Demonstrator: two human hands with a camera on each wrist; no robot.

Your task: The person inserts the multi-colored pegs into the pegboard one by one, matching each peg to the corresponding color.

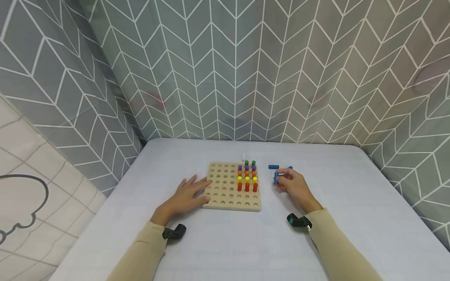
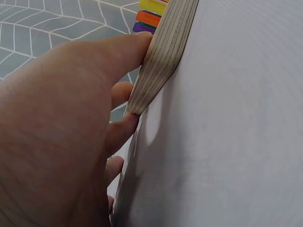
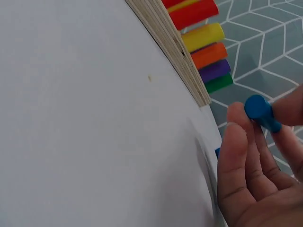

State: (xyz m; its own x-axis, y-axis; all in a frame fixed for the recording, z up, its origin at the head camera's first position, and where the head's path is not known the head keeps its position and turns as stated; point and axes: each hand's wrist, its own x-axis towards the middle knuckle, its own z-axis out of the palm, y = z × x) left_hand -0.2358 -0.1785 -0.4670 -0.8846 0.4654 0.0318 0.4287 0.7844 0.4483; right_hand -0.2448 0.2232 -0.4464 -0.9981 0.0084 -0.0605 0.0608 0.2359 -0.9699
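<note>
A wooden pegboard (image 1: pixel 221 192) with rows of round holes lies flat on the table. Upright on its right side stand red pegs (image 1: pixel 247 187), yellow pegs (image 1: pixel 247 180), orange pegs (image 1: pixel 247 173), purple pegs (image 1: pixel 247 168) and two green pegs (image 1: pixel 253 162). My left hand (image 1: pixel 188 196) touches the board's left edge, fingers spread; in the left wrist view its thumb (image 2: pixel 128 52) rests against the plywood side. Right of the board, my right hand (image 1: pixel 292 186) pinches a blue peg (image 3: pixel 258 108) between thumb and fingers, held nearly upright in the head view.
A blue peg (image 1: pixel 273 166) lies on the table beyond the right hand, and another blue peg (image 1: pixel 290 167) shows partly behind that hand. A white peg (image 1: pixel 243 157) is behind the board. Patterned curtains (image 1: pixel 232 78) hang along the table's far edge.
</note>
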